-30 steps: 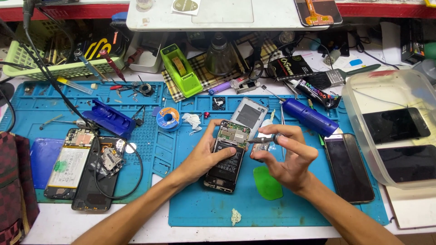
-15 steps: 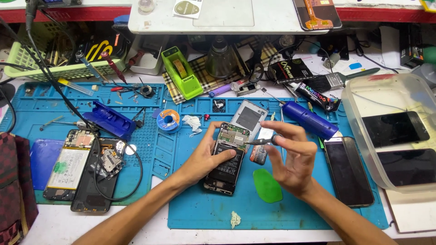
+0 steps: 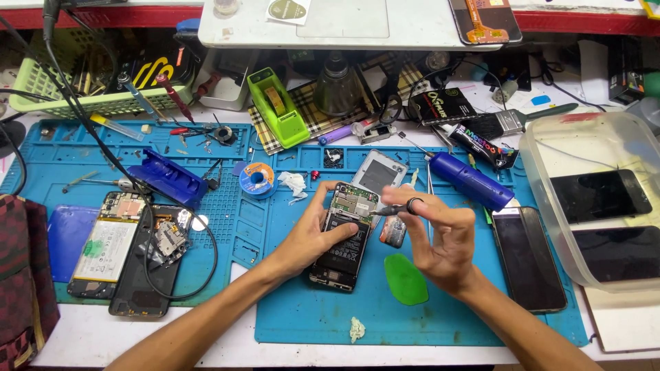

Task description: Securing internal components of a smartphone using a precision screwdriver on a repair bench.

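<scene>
steadying opened phone (image 3: 342, 244), left hand (image 3: 313, 237), right hand (image 3: 440, 240) pinching screwdriver (image 3: 397, 208)

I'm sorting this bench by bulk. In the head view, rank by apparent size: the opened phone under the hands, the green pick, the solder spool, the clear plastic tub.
Largest to smallest, as they look:
1. clear plastic tub
2. opened phone
3. green pick
4. solder spool
All lie at a similar distance, so the order is fairly safe.

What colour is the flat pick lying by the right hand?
Green pick, seen in the head view.
</scene>
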